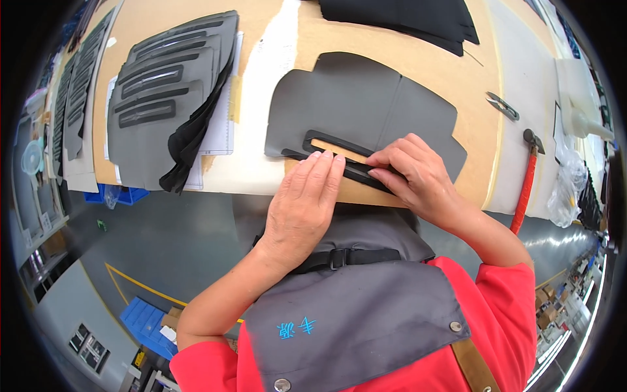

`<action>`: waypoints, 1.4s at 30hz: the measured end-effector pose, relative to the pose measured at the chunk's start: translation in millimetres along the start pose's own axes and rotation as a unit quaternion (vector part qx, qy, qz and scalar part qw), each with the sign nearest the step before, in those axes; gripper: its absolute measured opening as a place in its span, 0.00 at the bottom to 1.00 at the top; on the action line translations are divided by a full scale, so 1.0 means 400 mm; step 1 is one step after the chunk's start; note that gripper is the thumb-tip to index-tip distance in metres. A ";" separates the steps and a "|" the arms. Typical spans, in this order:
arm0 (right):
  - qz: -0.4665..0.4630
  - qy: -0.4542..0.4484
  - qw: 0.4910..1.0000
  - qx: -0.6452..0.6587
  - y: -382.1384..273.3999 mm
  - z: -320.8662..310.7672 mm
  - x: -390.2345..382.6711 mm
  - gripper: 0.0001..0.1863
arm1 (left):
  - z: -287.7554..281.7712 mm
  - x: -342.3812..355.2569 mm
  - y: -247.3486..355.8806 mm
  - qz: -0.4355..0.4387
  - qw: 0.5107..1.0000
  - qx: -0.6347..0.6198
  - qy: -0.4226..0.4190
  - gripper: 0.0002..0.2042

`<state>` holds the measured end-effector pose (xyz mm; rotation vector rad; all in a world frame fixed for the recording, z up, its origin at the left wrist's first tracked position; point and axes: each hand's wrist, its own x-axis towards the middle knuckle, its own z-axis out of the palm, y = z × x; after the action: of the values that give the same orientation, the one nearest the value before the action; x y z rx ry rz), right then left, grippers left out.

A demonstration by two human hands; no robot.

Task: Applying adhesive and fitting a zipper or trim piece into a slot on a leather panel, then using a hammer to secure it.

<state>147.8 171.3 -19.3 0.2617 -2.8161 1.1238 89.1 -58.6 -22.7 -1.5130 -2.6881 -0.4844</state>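
A grey cut panel lies at the table's front edge, with a long slot framed by a dark band and showing tan surface inside. My left hand lies with straight, flat fingers over a black strip along the slot's lower side, fingertips pressing on it. My right hand pinches the black strip near its right part, thumb and index finger close together. Parts of the strip are hidden under my fingers.
The tan worktable holds a stack of grey slotted panels on the left, black sheets at the back, snips, a red-handled hammer and clear plastic bags on the right. Blue bins stand on the floor lower left.
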 end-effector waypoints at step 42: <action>-0.165 0.068 0.978 -0.107 0.044 0.019 -0.017 0.21 | -0.008 0.031 0.021 0.014 0.999 -0.026 -0.030 0.27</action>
<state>150.8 179.2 -37.7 0.5824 -2.6152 0.7330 89.0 -45.2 -15.3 -1.6011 -2.7161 -0.5203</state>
